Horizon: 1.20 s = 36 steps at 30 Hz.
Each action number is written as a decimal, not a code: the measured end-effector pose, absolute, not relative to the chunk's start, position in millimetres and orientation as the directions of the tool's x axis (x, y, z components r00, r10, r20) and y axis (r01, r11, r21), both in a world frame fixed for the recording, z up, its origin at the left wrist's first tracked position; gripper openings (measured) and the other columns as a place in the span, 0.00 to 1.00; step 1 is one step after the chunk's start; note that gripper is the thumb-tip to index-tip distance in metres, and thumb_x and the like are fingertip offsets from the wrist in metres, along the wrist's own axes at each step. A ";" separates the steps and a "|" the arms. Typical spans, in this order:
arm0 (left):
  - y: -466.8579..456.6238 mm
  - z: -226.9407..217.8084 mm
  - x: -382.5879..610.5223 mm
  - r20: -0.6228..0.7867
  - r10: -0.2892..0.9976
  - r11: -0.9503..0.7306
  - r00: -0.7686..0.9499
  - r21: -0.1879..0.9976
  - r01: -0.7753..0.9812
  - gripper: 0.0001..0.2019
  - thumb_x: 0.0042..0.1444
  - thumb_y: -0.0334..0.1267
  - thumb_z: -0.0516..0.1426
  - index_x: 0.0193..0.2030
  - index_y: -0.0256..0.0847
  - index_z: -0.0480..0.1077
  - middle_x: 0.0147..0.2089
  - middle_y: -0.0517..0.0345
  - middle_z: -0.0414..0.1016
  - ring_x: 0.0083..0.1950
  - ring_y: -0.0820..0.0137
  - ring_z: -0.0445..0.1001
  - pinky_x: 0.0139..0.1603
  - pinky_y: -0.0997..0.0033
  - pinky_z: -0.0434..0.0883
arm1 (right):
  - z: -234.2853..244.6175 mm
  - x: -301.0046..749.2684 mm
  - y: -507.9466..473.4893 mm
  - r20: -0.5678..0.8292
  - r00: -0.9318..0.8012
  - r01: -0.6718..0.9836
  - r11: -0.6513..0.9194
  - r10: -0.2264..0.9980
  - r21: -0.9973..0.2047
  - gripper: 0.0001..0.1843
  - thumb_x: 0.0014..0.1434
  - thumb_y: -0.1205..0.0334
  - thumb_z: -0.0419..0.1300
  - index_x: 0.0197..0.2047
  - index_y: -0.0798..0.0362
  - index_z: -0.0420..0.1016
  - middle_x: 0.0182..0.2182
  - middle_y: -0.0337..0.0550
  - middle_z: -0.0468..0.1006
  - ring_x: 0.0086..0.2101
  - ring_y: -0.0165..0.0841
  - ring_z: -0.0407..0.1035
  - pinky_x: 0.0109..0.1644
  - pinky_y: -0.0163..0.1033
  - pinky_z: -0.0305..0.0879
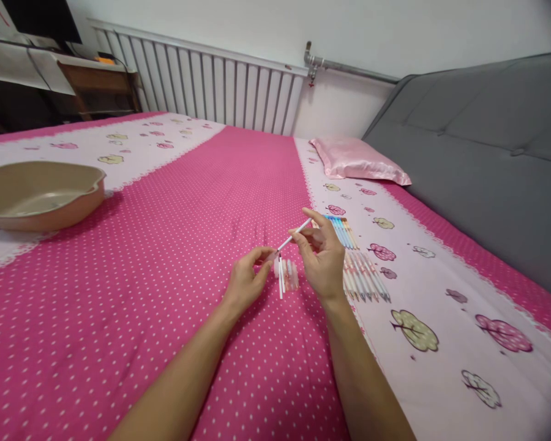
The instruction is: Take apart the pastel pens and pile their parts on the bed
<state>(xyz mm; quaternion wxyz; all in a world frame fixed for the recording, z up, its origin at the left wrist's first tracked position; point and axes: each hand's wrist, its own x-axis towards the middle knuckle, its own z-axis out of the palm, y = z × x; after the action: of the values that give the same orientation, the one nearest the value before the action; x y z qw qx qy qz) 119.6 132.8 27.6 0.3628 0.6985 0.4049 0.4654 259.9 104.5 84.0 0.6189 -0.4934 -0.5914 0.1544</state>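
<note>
A bed sheet of bright pink cloth with white dots (165, 275) fills the view, crossed by pale bands printed with little trees. On one band lies a row of pastel pens (362, 275). Far beyond the row stand a white ribbed radiator (202, 86) and a glossy pink satin pillow (356, 160); to its right rises a grey padded headboard (477, 165); well to its left sits a shallow beige basin (37, 196).

Just left of the row, a thin white plastic stick (294, 236) slants above the sheet. The right hand (324, 260) pinches its upper part, the left hand (245, 282) its lower end, fingertips closed on it. Beneath lies a small bundle of white sticks (284, 275).
</note>
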 end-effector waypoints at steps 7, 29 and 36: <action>132.3 30.6 120.0 0.322 0.915 -0.373 0.243 0.906 0.201 0.12 0.56 0.40 0.54 0.44 0.41 0.72 0.43 0.53 0.77 0.43 0.66 0.74 0.46 0.63 0.70 | 85.0 260.4 104.2 0.576 0.256 0.408 0.454 0.776 -0.792 0.20 0.59 0.62 0.55 0.56 0.44 0.64 0.31 0.37 0.73 0.33 0.31 0.72 0.39 0.39 0.70; 129.7 39.8 119.6 0.279 0.926 -0.295 0.254 0.955 0.027 0.11 0.55 0.39 0.55 0.43 0.40 0.71 0.44 0.50 0.76 0.45 0.65 0.74 0.47 0.61 0.70 | 77.2 257.0 107.1 0.443 -0.074 0.608 0.393 0.893 -0.690 0.27 0.63 0.65 0.46 0.63 0.37 0.55 0.48 0.41 0.75 0.45 0.36 0.70 0.48 0.45 0.67; 142.9 34.7 106.6 0.123 0.991 -0.122 -0.054 0.992 0.032 0.10 0.53 0.37 0.53 0.41 0.40 0.69 0.41 0.53 0.74 0.40 0.68 0.72 0.41 0.67 0.69 | 71.4 268.4 112.3 0.351 0.143 0.624 0.191 0.925 -0.757 0.28 0.59 0.69 0.50 0.63 0.48 0.58 0.44 0.48 0.77 0.44 0.37 0.71 0.50 0.47 0.65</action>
<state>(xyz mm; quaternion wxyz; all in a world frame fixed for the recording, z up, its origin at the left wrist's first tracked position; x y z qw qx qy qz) 106.6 142.9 34.7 0.4470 0.5225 0.4891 0.5365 268.4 112.3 71.4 0.4427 -0.6127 -0.6322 0.1700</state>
